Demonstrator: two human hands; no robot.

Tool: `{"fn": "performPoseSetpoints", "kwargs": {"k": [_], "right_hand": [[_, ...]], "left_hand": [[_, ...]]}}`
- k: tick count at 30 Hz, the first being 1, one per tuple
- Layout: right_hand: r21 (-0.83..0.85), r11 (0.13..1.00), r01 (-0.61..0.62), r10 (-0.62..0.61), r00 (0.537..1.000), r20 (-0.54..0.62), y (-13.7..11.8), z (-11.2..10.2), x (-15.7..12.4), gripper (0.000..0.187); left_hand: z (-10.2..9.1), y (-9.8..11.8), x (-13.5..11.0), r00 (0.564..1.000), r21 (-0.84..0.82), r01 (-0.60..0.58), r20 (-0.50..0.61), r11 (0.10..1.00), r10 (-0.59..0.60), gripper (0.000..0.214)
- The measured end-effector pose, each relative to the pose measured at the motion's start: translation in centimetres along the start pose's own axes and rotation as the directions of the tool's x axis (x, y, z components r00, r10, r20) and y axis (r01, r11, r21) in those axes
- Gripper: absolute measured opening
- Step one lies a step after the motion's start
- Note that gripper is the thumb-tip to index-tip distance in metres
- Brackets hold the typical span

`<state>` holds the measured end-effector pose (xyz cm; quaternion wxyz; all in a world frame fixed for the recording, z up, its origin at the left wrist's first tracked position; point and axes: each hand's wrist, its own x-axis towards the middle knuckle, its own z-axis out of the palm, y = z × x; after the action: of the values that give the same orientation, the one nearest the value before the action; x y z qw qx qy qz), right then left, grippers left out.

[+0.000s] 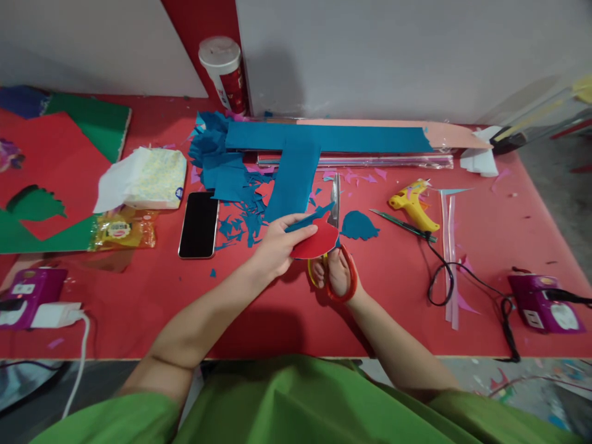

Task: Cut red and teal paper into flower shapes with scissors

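My left hand (280, 242) is closed on a red paper shape (317, 240) laid over a piece of blue paper (314, 217), its thumb on top of the red. In my right hand (338, 274) are scissors (336, 203) with red and yellow handles, their blades pointing away from me at the right edge of the papers. Just right of the blades a cut blue paper shape (359, 226) with a jagged edge lies on the red table (259, 308). A wide blue paper strip (295, 176) lies beyond my left hand.
Blue scraps (250, 216) and a phone (198, 225) lie to the left. A yellow glue gun (419, 206) and a corded dark tool (402, 224) are at right. Purple power blocks (546, 302) sit near both sides. At the back stands a lidded cup (224, 74).
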<state>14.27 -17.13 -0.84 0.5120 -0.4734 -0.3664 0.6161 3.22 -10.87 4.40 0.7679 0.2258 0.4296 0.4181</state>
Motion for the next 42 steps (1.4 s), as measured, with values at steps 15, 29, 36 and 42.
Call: {"fn": "performPoseSetpoints", "kwargs": {"k": [15,29,36,42], "right_hand": [[0.035,0.999,0.022,-0.017,0.992,-0.123,-1.0,-0.6,0.0,0.033],[-0.049,0.999,0.003,-0.014,0.971,-0.24,-0.8,-0.4,-0.3,0.025],[-0.094,0.991,0.097,-0.127,0.9,-0.416,-1.4,-0.7,-0.1,0.023],[-0.077,0.992,0.105,-0.128,0.88,-0.458,-1.5,-0.8,0.1,0.023]], "left_hand": [[-1.3,3.0,0.1,0.88,0.825,-0.433,0.474,0.363,-0.03,0.028],[-1.3,2.6,0.1,0.892,0.837,-0.418,0.451,0.352,-0.014,0.03],[-2.0,1.6,0.8,0.961,0.791,-0.201,0.273,0.578,-0.039,0.049],[-1.8,1.1,0.7,0.953,0.745,-0.189,0.297,0.639,-0.064,0.028]]}}
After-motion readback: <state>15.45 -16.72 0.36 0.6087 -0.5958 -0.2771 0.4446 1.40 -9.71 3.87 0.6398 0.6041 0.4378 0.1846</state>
